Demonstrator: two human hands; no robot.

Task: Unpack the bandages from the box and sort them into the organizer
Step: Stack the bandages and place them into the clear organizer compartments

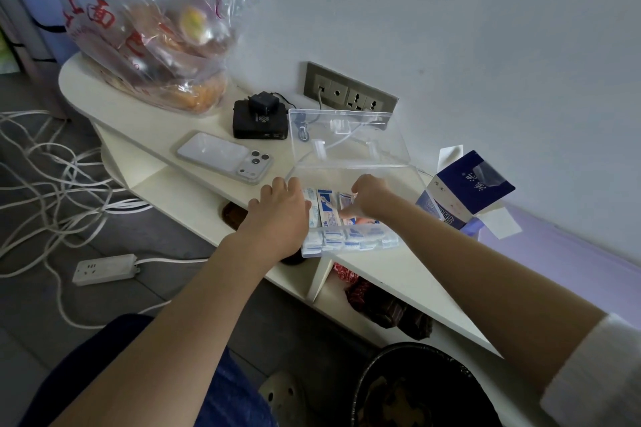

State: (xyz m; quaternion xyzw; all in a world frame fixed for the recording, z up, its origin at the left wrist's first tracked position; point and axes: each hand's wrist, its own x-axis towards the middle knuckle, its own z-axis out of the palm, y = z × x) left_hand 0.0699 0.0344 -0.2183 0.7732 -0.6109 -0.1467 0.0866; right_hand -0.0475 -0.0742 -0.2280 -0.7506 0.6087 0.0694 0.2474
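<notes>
The organizer point(350, 149) is clear plastic, its bandages point(329, 208) white with blue print. The box point(464, 191) is navy with white lettering. The shelf point(156, 121) is cream, the phone point(225, 159) silver, the bag point(149, 28) clear with red characters.

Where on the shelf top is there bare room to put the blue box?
Bare strip on the shelf top between the food bag and the phone. Crowded around the organizer: both hands, phone, black device, blue box.

A home: food bag point(152, 42), phone point(225, 158), tangled cables point(52, 191).
</notes>
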